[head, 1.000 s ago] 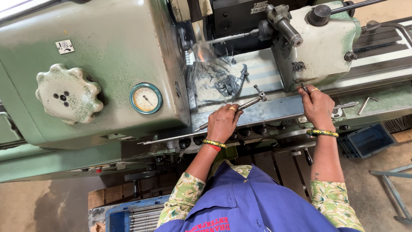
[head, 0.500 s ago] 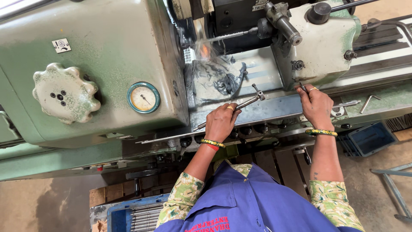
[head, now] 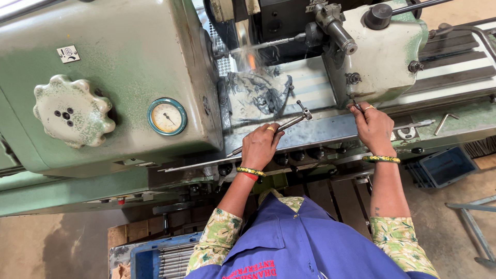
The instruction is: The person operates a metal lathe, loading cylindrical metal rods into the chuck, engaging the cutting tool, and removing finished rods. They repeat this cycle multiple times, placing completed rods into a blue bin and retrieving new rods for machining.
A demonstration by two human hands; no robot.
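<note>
I stand at a green metal lathe (head: 119, 62). My left hand (head: 261, 146) grips a slim steel wrench-like tool (head: 292, 122) that lies across the machine bed and points up and right. My right hand (head: 373, 125) is closed on a small dark lever (head: 357, 107) at the lower edge of the pale green carriage (head: 382, 57). Both wrists wear yellow bangles. A thin metal rod (head: 274, 43) sits between the chuck area and the carriage. A dark rag (head: 261, 93) lies on the bed behind the tool.
A round dial gauge (head: 167, 117) and a lobed handwheel (head: 72, 111) sit on the headstock. A hex key (head: 445, 121) rests on the bed at right. A blue bin (head: 447, 166) stands on the floor at right, a blue crate of rods (head: 165, 258) at bottom left.
Both hands have stayed where they were on the tool and the lever. The view has shifted slightly, nothing else has visibly moved.
</note>
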